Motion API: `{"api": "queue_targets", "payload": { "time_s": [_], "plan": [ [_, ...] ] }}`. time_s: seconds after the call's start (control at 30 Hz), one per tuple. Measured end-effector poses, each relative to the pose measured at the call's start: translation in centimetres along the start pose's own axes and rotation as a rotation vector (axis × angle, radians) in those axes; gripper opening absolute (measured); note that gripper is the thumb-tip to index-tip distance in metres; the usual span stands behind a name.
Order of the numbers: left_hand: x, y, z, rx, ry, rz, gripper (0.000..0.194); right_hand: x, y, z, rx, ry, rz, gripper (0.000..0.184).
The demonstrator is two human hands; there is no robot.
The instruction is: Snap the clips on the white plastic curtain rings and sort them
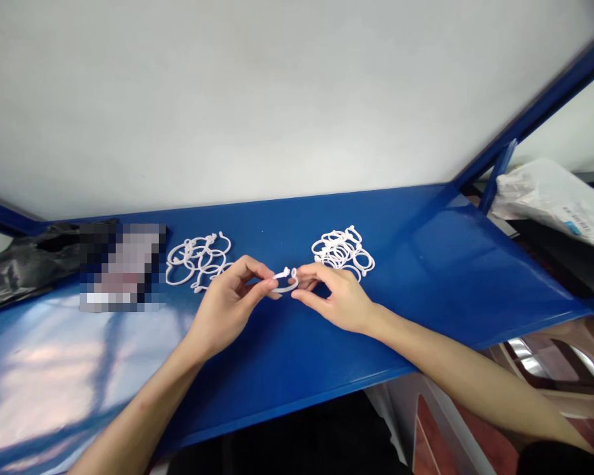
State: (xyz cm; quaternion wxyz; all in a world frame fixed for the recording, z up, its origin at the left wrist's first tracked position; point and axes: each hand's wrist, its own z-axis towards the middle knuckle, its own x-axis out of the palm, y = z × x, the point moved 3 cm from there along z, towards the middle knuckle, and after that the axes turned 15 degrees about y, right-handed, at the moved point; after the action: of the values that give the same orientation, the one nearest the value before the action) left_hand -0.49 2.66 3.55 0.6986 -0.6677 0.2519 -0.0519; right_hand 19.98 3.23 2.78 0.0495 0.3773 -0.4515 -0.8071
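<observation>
A white plastic curtain ring (288, 287) is held between my two hands just above the blue shelf. It is unclasped, with its two knobbed ends standing close together at the top. My left hand (231, 300) pinches the ring's left side between thumb and fingers. At the opposite side, the thumb and fingers of my right hand (340, 295) close on the ring near one end; the exact contact is partly hidden. Behind my left hand lies a loose pile of similar white rings (198, 258). Another, tighter pile of rings (337, 248) lies behind my right hand.
The blue metal shelf (277, 389) meets a pale wall (257, 105) at the back. On the left are a black plastic bag (30, 260) and a blurred-out flat item (126, 267). A clear plastic bag (554, 198) sits beyond the right-hand frame.
</observation>
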Motion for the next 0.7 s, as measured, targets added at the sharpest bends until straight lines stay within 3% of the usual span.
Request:
{"api": "queue_targets", "payload": {
  "time_s": [0.1, 0.2, 0.3, 0.43, 0.6, 0.7],
  "plan": [
    [0.6, -0.1, -0.1, 0.008, 0.056, 0.005, 0.02, 0.0, 0.1, 0.0, 0.015, -0.036, -0.028, 0.01],
    [1.1, -0.3, -0.1, 0.035, 0.092, 0.101, 0.017, 0.0, 0.2, 0.1, -0.013, -0.056, -0.112, 0.008],
    [1.5, -0.5, -0.2, 0.123, 0.056, 0.288, 0.011, 0.1, 0.3, 0.0, -0.09, -0.021, -0.173, 0.011],
    [2.3, -0.4, -0.6, 0.299, -0.036, 0.543, 0.016, 0.5, 0.3, -0.6, -0.176, 0.027, -0.289, 0.017],
    [3.2, -0.4, -0.9, 0.442, -0.056, 0.68, 0.017, 0.7, 0.6, -0.8, -0.212, 0.063, -0.456, 0.023],
    [2.3, -0.9, -0.6, 0.48, -0.064, 0.749, 0.012, -0.5, 1.1, -0.3, -0.196, 0.041, -0.472, 0.02]
  ]
}}
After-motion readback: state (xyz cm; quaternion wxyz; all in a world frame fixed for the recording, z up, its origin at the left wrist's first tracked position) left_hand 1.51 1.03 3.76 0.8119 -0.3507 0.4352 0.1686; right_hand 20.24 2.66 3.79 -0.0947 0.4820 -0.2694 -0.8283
